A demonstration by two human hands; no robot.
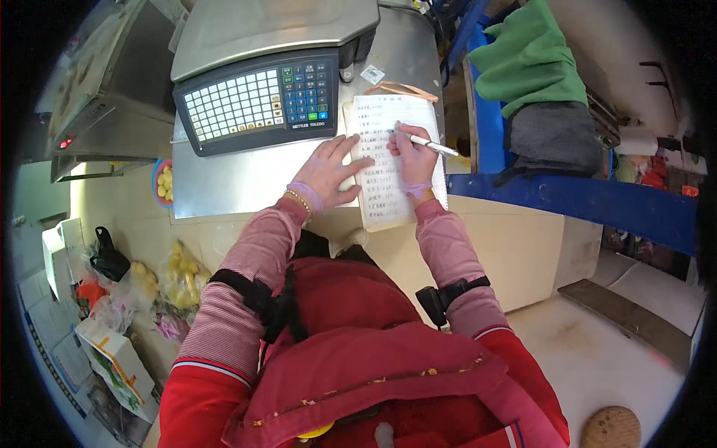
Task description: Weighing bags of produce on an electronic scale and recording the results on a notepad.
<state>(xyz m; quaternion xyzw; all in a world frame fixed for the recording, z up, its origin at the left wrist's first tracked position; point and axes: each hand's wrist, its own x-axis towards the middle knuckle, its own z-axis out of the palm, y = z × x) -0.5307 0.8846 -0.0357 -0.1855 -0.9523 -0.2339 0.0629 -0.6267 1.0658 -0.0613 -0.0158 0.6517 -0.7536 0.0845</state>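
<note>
An open notebook with handwritten lines lies on the metal table, its lower end reaching past the front edge. My right hand rests on the page and grips a white pen, whose tip end points toward the upper middle of the writing. My left hand lies with fingers spread, partly on the metal surface, its fingertips on the notebook's left edge. Just left of the notebook and behind my left hand stands a weighing scale's keypad, with rows of white keys and a block of dark and blue ones.
The scale's metal platform rises behind the keypad. Right of the table, green cloth and dark grey cloth hang over a blue frame. Plastic bags of yellowish produce and a white box sit on the floor at left.
</note>
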